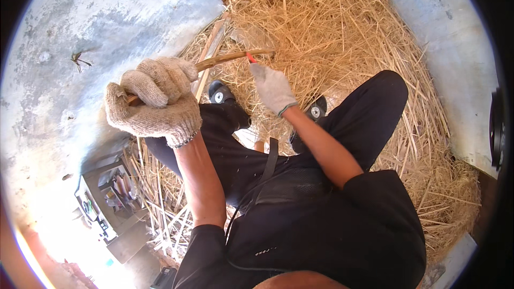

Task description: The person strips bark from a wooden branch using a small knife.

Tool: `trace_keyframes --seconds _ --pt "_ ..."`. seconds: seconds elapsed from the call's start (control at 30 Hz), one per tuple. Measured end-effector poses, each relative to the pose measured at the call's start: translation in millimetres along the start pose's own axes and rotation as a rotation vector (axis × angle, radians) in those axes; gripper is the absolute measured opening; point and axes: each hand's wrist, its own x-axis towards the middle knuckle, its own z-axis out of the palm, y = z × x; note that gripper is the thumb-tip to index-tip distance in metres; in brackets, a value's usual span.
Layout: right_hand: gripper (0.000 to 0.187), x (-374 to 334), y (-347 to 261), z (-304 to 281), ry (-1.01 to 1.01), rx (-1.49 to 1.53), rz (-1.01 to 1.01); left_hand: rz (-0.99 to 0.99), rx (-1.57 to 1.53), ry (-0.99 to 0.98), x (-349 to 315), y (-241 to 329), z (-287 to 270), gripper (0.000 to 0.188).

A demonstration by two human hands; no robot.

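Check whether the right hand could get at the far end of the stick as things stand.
Probably yes: the right hand sits right beside the stick, near its far end, with nothing between; the left hand grips the near end.

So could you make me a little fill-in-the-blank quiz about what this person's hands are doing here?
1. The left hand grips a curved wooden ____.
2. Both hands wear knitted ____.
3. The right hand holds a small tool with a ____ handle against the stick.
4. The floor ahead is heaped with dry ____.

Missing words: stick; gloves; red; straw
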Motion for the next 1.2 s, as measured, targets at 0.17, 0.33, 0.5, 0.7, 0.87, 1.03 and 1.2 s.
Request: trace_keyframes --seconds 0.17,0.33,0.5,0.7,0.87,1.03,1.2 --pt "0.061 59 109 32 0.101 -0.247 -0.144 -0.048 -0.076 -0.224 2 -4 -8 0.061" --pt "0.067 52 124 31 0.051 -0.144 0.237 -0.016 -0.107 -0.313 -4 -7 7 0.064" --pt "0.072 23 54 6 0.190 0.064 0.106 -0.015 -0.052 -0.278 3 -7 -4 0.062" --pt "0.071 44 115 20 0.065 -0.021 0.145 -0.051 -0.064 -0.388 -5 -7 3 0.062" --pt "0.060 69 196 70 0.159 -0.044 0.059 -0.069 -0.102 -0.362 -10 -20 25 0.064" --pt "0.060 27 42 -20 -0.193 1.105 0.578 -0.047 -0.054 -0.308 -8 -10 15 0.066" --pt "0.060 -12 -16 -53 -0.172 0.945 0.190 -0.033 -0.045 -0.281 -4 -8 2 0.065"
